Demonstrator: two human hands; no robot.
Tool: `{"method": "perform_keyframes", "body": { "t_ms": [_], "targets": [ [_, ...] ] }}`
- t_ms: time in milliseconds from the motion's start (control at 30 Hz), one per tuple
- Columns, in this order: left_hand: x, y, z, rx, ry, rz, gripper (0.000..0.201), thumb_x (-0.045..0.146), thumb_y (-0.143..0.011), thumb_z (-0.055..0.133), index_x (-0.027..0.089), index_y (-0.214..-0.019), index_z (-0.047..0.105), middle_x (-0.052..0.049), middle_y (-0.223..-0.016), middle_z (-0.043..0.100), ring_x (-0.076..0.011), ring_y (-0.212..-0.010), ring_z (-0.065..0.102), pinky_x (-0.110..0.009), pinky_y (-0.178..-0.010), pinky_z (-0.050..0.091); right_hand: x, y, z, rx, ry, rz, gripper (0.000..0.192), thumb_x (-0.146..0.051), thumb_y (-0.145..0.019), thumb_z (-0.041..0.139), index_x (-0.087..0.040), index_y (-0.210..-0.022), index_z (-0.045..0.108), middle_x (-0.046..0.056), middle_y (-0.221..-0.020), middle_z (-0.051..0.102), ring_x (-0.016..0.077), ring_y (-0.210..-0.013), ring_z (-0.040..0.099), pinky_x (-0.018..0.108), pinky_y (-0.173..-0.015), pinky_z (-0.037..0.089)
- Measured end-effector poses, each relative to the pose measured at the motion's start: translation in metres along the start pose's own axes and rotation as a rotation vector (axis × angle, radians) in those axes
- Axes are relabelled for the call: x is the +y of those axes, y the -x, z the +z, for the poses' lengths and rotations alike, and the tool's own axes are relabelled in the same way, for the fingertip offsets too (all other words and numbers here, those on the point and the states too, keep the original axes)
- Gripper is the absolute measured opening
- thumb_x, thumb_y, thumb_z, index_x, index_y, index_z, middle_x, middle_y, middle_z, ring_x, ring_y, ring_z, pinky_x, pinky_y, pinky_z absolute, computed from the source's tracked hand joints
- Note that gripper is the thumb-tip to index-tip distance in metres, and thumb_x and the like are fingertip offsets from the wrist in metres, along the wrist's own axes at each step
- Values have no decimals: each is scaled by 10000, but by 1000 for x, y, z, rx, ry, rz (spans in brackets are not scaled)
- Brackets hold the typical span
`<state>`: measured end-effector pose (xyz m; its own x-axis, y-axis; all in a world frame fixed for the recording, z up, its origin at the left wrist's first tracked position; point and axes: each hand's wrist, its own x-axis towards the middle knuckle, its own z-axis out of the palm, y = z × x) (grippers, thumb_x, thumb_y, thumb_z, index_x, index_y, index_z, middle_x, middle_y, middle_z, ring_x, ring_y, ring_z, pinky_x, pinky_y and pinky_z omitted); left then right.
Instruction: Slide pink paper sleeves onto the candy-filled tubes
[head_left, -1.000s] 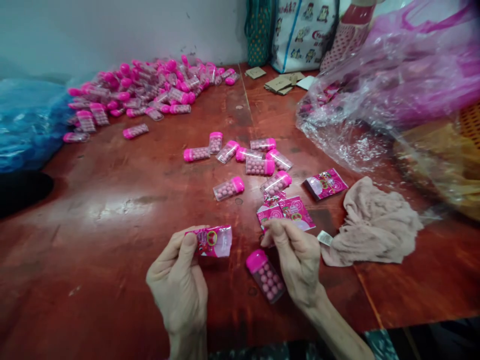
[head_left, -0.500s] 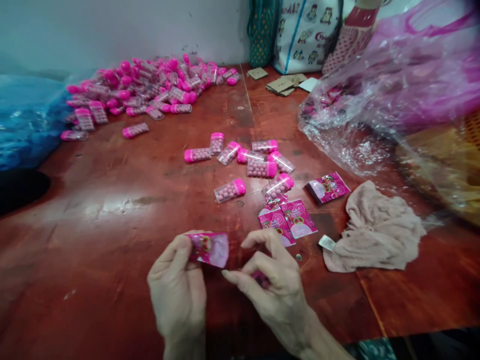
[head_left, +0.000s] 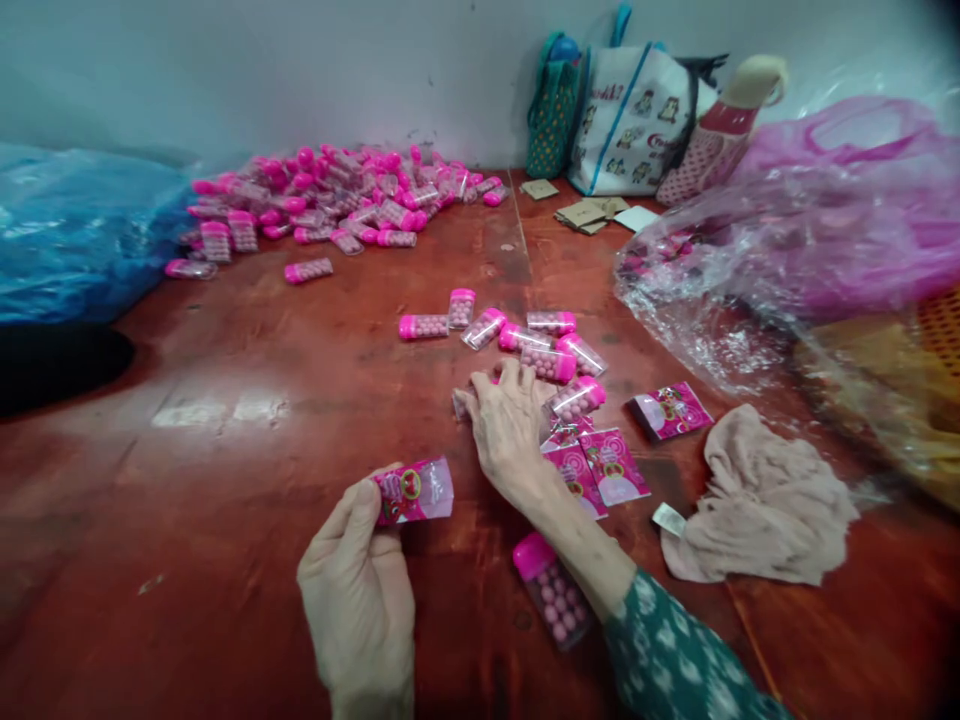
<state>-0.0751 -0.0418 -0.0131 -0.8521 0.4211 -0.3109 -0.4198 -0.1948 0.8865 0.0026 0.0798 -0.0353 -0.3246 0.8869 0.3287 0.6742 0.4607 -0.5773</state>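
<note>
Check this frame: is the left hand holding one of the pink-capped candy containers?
No. The left hand pinches a flat pink printed sleeve, while the nearest pink-capped container lies on the table untouched.

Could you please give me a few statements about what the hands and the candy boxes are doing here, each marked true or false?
1. The left hand holds a pink wrapper. True.
2. The right hand rests on the beige cloth. False: it reaches over a candy box among the loose boxes, apart from the cloth.
3. A candy box with a pink cap lies on the table beside the right forearm. True.
4. The big pile of candy boxes sits at the table's near edge. False: it lies far back by the wall.
</note>
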Motion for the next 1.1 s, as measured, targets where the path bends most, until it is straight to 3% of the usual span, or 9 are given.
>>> {"method": "perform_keyframes", "body": {
  "t_ms": [167,267,367,467,633,833,967,1033,1100],
  "targets": [
    [1,0,-2,10,27,42,38,146,-667,689,177,-656,707,22,-674,697,-108,-688,632,-231,-703,510,-1,20,-14,-120,-78,-168,112,-198,-850,509,-162,-885,609,96,-931,521,235,-867,493,394,-759,441],
    [2,1,-1,7,50,24,10,157,-665,696,156,-664,706,9,-661,693,-98,-659,622,-217,-681,509,2,40,-25,-98,-95,-203,261,-212,-884,449,-150,-1133,498,135,-1046,515,287,-1028,462,477,-847,410],
    [2,2,0,-13,59,13,24,169,-669,701,148,-680,707,3,-671,692,-97,-666,619,-214,-686,505,7,55,-29,-52,-94,-233,347,-217,-881,456,-146,-1216,405,166,-1124,486,327,-1099,424,549,-879,371],
    [1,2,0,-24,60,22,13,165,-669,704,154,-677,707,7,-671,689,-97,-661,617,-219,-683,504,7,61,-30,-34,-86,-214,304,-169,-861,462,-133,-1162,433,143,-1016,513,312,-1022,465,538,-854,391],
    [-1,2,-1,-23,75,10,26,160,-661,710,142,-681,709,2,-670,697,-88,-661,618,-198,-678,506,0,58,-38,-100,-51,-62,173,-134,-777,542,-166,-946,527,78,-848,546,264,-825,513,430,-735,441],
    [0,2,0,7,76,10,23,142,-655,709,132,-675,707,4,-654,697,-81,-644,619,-177,-652,508,-7,57,-60,-133,-221,80,289,-74,-812,502,-165,-1082,548,68,-914,593,206,-836,570,332,-744,451],
    [-1,1,0,-4,70,12,41,158,-660,715,131,-691,709,1,-666,701,-80,-653,619,-181,-663,507,-13,58,-70,-42,-168,76,342,-96,-850,457,-119,-1189,486,143,-1082,587,251,-983,550,380,-818,442],
    [-2,2,-1,-7,70,20,47,164,-659,718,135,-696,710,1,-675,704,-80,-659,619,-183,-668,506,-19,57,-70,-49,-84,46,273,-108,-859,442,-106,-1123,510,147,-1023,598,263,-928,552,399,-782,447],
    [-2,2,-2,-14,71,29,51,166,-659,719,136,-700,712,-1,-685,708,-82,-668,620,-186,-672,507,-24,55,-67,-139,3,-15,178,-90,-858,422,-125,-965,559,115,-883,604,252,-819,546,402,-737,447]
  ]
}}
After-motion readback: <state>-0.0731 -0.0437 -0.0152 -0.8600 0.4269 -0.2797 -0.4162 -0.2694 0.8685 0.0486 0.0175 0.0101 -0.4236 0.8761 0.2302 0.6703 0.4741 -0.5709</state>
